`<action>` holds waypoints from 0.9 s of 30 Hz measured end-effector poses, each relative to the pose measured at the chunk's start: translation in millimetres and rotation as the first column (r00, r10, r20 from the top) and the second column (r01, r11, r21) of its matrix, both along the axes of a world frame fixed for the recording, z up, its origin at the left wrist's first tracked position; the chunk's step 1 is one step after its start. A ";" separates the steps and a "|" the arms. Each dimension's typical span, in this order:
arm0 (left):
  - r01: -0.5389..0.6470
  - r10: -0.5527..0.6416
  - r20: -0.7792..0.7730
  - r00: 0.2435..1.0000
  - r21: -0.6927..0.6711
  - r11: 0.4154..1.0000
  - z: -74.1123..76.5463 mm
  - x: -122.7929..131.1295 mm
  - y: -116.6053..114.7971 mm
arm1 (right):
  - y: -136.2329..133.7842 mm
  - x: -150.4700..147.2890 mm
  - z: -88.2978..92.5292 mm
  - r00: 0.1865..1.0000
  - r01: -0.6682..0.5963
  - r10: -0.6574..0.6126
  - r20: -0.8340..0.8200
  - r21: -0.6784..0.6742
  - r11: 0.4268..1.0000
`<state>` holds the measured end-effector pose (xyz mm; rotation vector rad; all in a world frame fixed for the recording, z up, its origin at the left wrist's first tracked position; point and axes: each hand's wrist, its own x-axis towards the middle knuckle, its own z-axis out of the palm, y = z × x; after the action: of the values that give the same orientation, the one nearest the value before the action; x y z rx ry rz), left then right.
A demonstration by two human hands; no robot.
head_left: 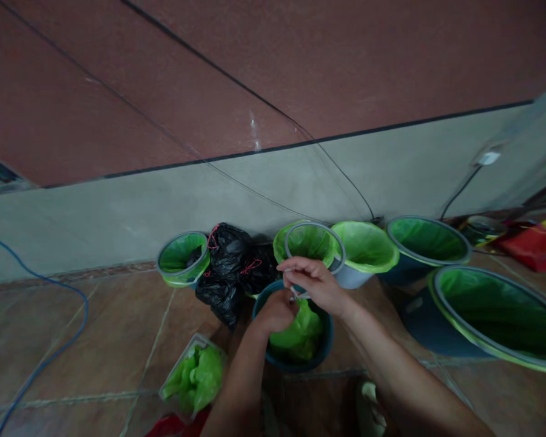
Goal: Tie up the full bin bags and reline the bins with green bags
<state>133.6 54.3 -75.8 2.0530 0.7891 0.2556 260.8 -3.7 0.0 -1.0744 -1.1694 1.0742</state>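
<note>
A green plastic bag (300,334) sits bunched inside a blue-green bin (328,343) in front of me. My left hand (277,311) is closed at the gathered top of the bag. Just above and to the right, my right hand (313,282) has its fingers bent together around a thin pale string (301,296) that runs between the two hands. The fingertips of my left hand are partly hidden. Behind my right hand, a loose grey ring (344,247) lies over a bin lined with a green bag (279,243).
Black tied bags (230,249) lie against the wall beside a small lined bin (160,261). Lined bins (364,264), (446,321) stand to the right. A white box (168,382) of green bags is at left, near a blue hose (85,309). A cable (350,182) hangs down the wall.
</note>
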 end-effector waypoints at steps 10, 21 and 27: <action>-0.208 0.199 -0.093 0.976 -0.109 0.972 4.6 -3.5 11.6 | -3.1 26.0 -44.3 0.566 0.408 -0.071 0.821 -0.204 0.890; -0.383 0.406 -0.008 0.914 -0.351 0.855 -4.5 -1.7 11.8 | -9.7 10.8 -28.0 0.522 0.180 0.205 0.828 -0.341 0.923; -0.197 0.199 0.033 0.979 -0.052 0.979 14.5 -2.7 5.7 | -7.0 17.4 -48.1 0.599 0.271 0.044 0.799 -0.255 0.928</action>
<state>130.9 60.0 -61.3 1.9202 0.9684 0.3822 278.2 -10.7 -48.1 -2.0346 -1.5964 0.6891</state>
